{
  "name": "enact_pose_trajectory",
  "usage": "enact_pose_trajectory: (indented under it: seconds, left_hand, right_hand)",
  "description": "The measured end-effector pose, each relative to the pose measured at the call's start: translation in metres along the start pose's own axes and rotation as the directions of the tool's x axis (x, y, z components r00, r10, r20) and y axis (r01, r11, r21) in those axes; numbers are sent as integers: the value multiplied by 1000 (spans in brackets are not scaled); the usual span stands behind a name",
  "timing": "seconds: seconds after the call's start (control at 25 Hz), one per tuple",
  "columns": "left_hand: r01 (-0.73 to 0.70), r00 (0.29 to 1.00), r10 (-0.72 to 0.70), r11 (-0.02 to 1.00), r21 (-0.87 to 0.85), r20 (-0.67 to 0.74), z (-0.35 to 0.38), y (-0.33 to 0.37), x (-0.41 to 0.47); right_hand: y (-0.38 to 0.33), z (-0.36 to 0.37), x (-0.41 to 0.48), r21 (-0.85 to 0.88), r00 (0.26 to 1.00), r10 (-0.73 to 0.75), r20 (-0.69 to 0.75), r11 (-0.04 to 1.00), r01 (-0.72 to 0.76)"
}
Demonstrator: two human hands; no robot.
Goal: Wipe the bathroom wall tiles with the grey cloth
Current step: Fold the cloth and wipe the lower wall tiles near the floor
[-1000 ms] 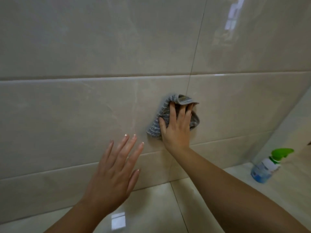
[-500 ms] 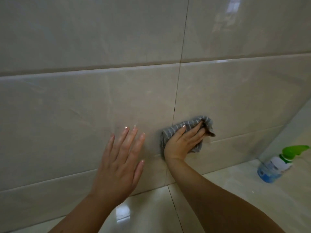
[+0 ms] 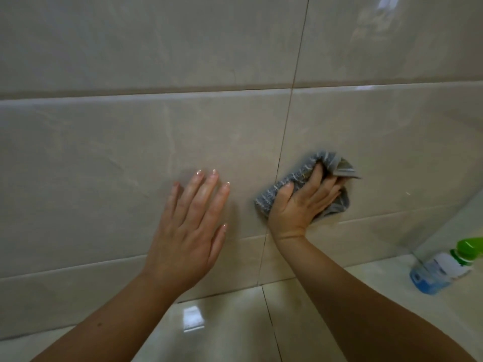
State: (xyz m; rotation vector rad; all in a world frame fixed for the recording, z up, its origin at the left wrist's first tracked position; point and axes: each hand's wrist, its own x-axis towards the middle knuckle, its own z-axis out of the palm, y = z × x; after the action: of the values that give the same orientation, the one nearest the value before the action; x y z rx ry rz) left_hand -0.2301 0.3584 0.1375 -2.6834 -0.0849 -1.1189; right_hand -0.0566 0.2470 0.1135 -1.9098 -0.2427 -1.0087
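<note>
The glossy beige wall tiles [image 3: 130, 152] fill most of the view. My right hand [image 3: 300, 205] presses the bunched grey striped cloth [image 3: 282, 184] against a tile just right of the vertical grout line, low on the wall. Part of the cloth sticks out above and to the right of the fingers. My left hand [image 3: 190, 226] lies flat on the tile to the left of that grout line, fingers spread and pointing up, holding nothing.
A spray bottle [image 3: 441, 270] with blue liquid and a green trigger head stands on the shiny tiled floor [image 3: 235, 322] at the right, near the wall corner. A second wall [image 3: 465, 210] meets the tiled wall at the far right.
My right hand has slid the cloth down the wall and then slightly to the right across the grout line. The left hand has stayed flat on the tile.
</note>
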Motion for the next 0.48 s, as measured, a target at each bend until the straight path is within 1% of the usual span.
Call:
enact_pose_trajectory:
  seconds: [0.08,0.16,0.2,0.28,0.36,0.48]
  left_hand:
    - [-3,1000,3,1000,-8,-18,1,2,9]
    - [-7,999,7,1000,-18,-38,4,6,17]
    - [-10,999,9,1000,-26,-41,6,8,19]
    - [-28,999,26,999,-43,-43,9,13,21]
    - [-51,998,49,998,-45,-39,11,18,21]
    - [-60,998,59,998,-32,-32,13,25,22]
  right_hand:
    - [-26,-2,22,38,998,-35,-47,999,37]
    - [-52,-6,54,72,989,-63,-133,995,73]
    - [-57,-7,68,79,984,-55,-168,995,69]
    - [-42,-8,78,31,977,-83,-196,995,90]
    - [-10,-9,64,-27,983,-99,-156,995,96]
    - [28,-11,28,-56,997,58,-46,997,-60]
